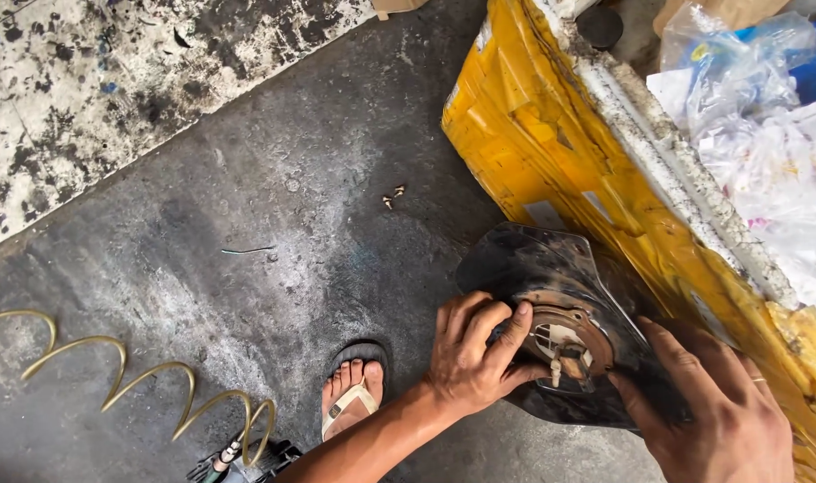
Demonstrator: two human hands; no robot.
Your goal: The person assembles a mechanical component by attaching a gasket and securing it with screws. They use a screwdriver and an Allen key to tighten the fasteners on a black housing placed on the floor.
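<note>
My left hand pinches the rusty round fitting at the black cover's centre, five o'clock on the floor; my right hand lies flat, steadying. Next: carefully working the fitting loose.

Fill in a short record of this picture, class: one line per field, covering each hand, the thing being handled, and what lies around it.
left hand: fingers curled over the rusty round fitting in the middle of the black panel
right hand: laid flat on the panel's lower right side
black panel: dusty, leaning against the yellow box
floor: dark concrete with two small screws
coiled hose: yellow, lower left
foot: in a sandal
</note>
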